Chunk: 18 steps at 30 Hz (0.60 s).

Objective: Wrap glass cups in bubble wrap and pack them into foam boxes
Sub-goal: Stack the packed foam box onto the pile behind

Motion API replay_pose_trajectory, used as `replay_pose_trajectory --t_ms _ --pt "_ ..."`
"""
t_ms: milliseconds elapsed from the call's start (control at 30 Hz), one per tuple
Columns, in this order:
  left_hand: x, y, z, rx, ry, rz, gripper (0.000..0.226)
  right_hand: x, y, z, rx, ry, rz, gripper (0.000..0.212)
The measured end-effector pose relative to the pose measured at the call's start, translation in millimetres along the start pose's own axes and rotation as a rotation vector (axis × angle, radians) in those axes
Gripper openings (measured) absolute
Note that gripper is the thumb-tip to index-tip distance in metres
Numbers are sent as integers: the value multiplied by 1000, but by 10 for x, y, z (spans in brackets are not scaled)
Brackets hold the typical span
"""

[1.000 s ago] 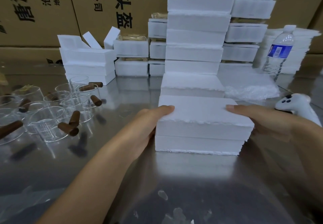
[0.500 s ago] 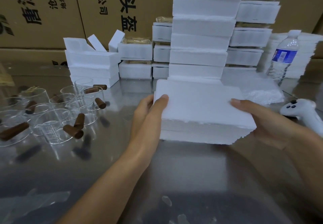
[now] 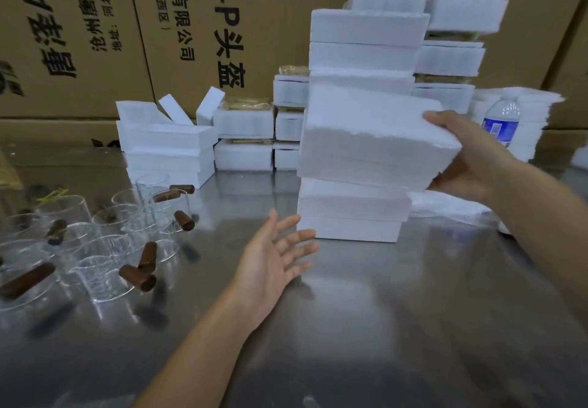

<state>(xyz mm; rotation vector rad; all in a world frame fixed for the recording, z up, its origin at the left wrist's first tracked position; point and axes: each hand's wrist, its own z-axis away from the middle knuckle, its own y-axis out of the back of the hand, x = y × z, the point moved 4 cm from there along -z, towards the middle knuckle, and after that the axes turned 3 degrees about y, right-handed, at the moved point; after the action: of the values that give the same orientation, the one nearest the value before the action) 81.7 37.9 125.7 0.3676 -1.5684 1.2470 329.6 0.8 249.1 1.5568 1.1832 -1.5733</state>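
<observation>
My right hand point(image 3: 474, 156) grips the right end of a white foam box point(image 3: 369, 140) and holds it up, tilted, in front of a tall stack of foam boxes point(image 3: 366, 29). My left hand point(image 3: 276, 258) hovers over the steel table with its fingers spread, holding nothing, just left of the stack's bottom box point(image 3: 350, 213). Several clear glass cups point(image 3: 105, 248) with brown wooden handles point(image 3: 138, 277) stand crowded at the left of the table. A heap of white wrap point(image 3: 451, 207) lies behind my right forearm.
Lower stacks of foam boxes point(image 3: 168, 150) and loose foam pieces sit at the back, some with straw-coloured filling. A water bottle point(image 3: 501, 121) stands at the right beside piled white sheets point(image 3: 534, 112). Large cardboard cartons point(image 3: 159, 26) wall off the back. The steel table point(image 3: 381, 312) reflects light.
The foam box has been lifted off the table up to the stack. My left hand has let go of it and dropped, fingers spread; my right hand alone holds it.
</observation>
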Motion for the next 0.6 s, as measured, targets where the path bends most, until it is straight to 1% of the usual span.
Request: replay_pose_trajectory --t_ms 67,133,267,367,467,600 --pt "-5 13 -11 -3 -12 -26 50 -37 -53 -129 15 -6 131 21" --pt "-21 11 -14 -23 -22 -65 48 -34 -70 -237 33 -35 193 23" --pt "-39 -16 -30 -63 -43 -136 45 46 17 -378 70 -142 221 27" --pt "-41 -18 -52 -79 -57 -142 44 130 111 -411 112 -223 257 38" --pt "-53 -18 -71 -95 -65 -151 45 174 158 -418 133 -229 293 41" --pt "-77 -29 -91 -119 -71 -151 46 211 132 -398 115 -261 299 41"
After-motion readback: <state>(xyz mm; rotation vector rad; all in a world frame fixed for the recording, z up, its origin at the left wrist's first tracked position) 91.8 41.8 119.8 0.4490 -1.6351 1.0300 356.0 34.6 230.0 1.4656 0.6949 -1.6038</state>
